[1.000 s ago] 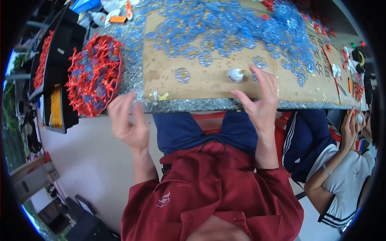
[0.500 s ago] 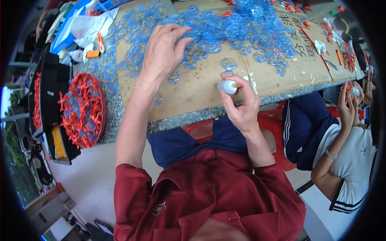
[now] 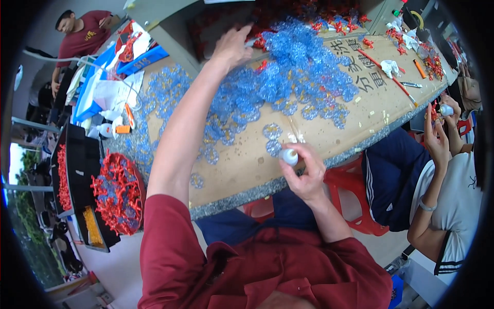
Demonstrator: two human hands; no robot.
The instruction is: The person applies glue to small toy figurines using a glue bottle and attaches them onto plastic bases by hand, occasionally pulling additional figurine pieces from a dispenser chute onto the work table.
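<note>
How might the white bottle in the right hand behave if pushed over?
The bottle looks round-bodied, so it would likely roll once on its side. It is probably light, being small enough for a pinch grip in the right hand. Its smooth-looking surface may be slightly slippery.

r fingers (image 3: pixel 307 153) hold white btl (image 3: pixel 289 157); l fingers (image 3: pixel 240 36) nr blue discs (image 3: pixel 270 77).

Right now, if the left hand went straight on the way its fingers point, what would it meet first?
Probably the shadowed heap of small red plastic-looking pieces inside the grey box-like housing, just beyond the left hand; depth there is unclear.
</note>
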